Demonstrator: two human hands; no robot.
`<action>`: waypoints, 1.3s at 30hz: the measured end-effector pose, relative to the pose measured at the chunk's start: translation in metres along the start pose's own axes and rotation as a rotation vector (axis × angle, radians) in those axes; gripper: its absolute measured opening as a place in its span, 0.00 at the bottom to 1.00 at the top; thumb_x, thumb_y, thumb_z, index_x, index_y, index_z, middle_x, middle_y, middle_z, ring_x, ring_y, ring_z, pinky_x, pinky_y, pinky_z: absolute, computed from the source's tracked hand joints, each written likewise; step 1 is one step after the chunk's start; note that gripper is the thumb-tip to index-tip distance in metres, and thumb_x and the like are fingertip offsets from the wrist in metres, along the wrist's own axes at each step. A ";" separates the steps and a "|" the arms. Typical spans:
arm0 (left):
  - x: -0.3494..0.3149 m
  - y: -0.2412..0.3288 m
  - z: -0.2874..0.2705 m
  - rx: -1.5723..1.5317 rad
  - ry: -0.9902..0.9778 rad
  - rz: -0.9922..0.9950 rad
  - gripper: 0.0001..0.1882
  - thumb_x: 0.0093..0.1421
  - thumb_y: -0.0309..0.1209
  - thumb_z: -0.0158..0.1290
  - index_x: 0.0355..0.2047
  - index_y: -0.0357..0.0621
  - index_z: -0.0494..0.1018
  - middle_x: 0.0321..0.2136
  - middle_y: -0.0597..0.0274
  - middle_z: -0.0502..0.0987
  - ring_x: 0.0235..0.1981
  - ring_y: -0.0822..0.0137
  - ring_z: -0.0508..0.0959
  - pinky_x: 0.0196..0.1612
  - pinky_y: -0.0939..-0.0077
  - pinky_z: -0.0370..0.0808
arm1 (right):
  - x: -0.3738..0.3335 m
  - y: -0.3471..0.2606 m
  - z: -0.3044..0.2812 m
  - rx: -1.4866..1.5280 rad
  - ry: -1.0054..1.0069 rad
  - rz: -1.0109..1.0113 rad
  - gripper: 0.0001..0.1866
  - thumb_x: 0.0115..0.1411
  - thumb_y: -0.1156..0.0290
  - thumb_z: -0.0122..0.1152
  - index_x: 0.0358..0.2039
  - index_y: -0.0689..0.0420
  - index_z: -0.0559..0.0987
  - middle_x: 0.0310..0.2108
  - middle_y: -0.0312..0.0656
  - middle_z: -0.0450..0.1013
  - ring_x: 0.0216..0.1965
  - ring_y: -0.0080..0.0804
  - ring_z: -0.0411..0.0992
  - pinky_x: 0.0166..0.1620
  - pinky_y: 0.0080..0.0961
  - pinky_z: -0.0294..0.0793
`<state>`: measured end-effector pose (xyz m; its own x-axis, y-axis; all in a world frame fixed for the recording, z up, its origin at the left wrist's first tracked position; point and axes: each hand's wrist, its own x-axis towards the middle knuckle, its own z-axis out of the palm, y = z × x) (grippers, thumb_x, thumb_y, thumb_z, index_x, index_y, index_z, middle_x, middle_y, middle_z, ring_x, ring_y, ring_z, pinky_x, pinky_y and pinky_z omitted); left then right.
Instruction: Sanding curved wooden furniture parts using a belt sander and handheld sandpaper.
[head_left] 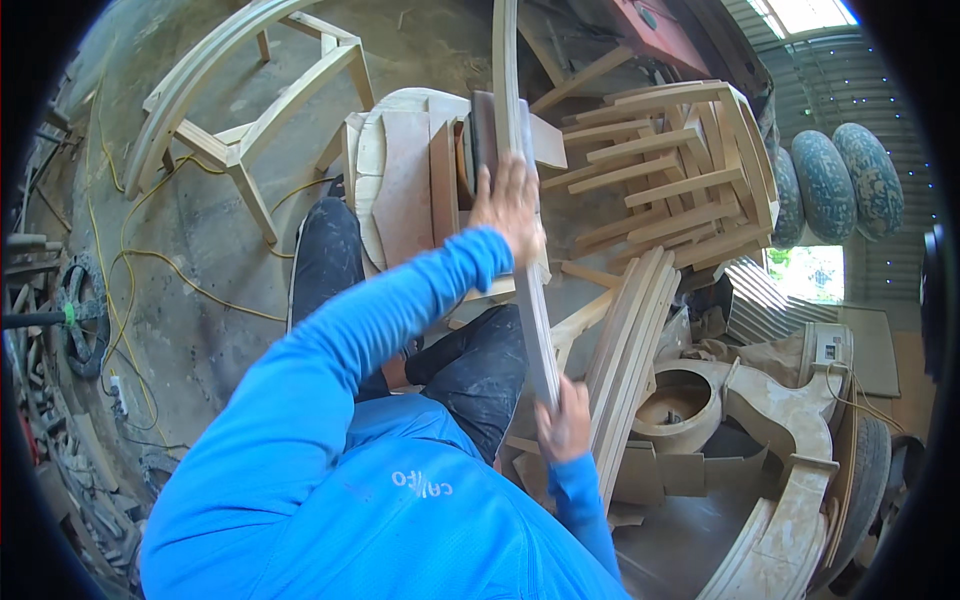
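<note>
A long, slightly curved wooden strip point(538, 335) runs from the top of the view down toward my body, tilted a little. My left hand point(510, 212) lies across its upper side with the fingers stretched out and apart. Lower down, my right hand point(566, 420) is closed around the near end of the strip, slightly smeared by motion. Under and beside the strip stands a wooden work stand point(400, 185) with flat boards and upright brown pieces. Whether anything lies beneath my left palm is hidden.
A curved wooden frame with legs point(245, 150) stands far left, near a yellow cord point(185, 290). At right are a stacked slatted wooden frame point(690, 180), long wooden strips point(630, 345), a round wooden ring point(678, 405) and a curved wooden leg point(790, 420). Tubes point(826, 185) hang behind.
</note>
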<state>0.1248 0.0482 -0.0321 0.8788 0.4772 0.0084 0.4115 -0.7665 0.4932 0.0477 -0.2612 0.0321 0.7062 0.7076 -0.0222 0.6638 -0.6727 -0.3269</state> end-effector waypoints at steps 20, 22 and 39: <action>0.063 -0.046 -0.018 -0.016 0.062 0.091 0.40 0.65 0.50 0.44 0.73 0.42 0.56 0.77 0.50 0.41 0.78 0.48 0.31 0.76 0.39 0.30 | 0.073 -0.033 -0.007 0.031 0.043 0.026 0.26 0.54 0.77 0.64 0.56 0.62 0.77 0.39 0.53 0.70 0.40 0.50 0.73 0.44 0.38 0.74; 0.099 -0.072 -0.023 0.081 0.115 0.080 0.40 0.67 0.51 0.42 0.74 0.43 0.54 0.78 0.51 0.40 0.78 0.49 0.32 0.76 0.40 0.30 | 0.118 -0.041 0.008 0.029 0.068 -0.038 0.26 0.54 0.76 0.64 0.56 0.61 0.77 0.38 0.51 0.70 0.39 0.48 0.73 0.44 0.38 0.74; 0.266 -0.171 -0.089 0.005 0.211 0.032 0.41 0.67 0.51 0.47 0.74 0.45 0.53 0.78 0.48 0.36 0.79 0.49 0.32 0.76 0.42 0.32 | 0.328 -0.069 0.087 -0.214 0.225 -0.097 0.27 0.55 0.61 0.68 0.56 0.54 0.77 0.40 0.46 0.70 0.46 0.48 0.71 0.50 0.45 0.65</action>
<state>0.2668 0.3446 -0.0374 0.8217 0.5313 0.2062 0.3856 -0.7847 0.4853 0.2125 0.0364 -0.0345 0.6578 0.7212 0.2170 0.7507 -0.6513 -0.1111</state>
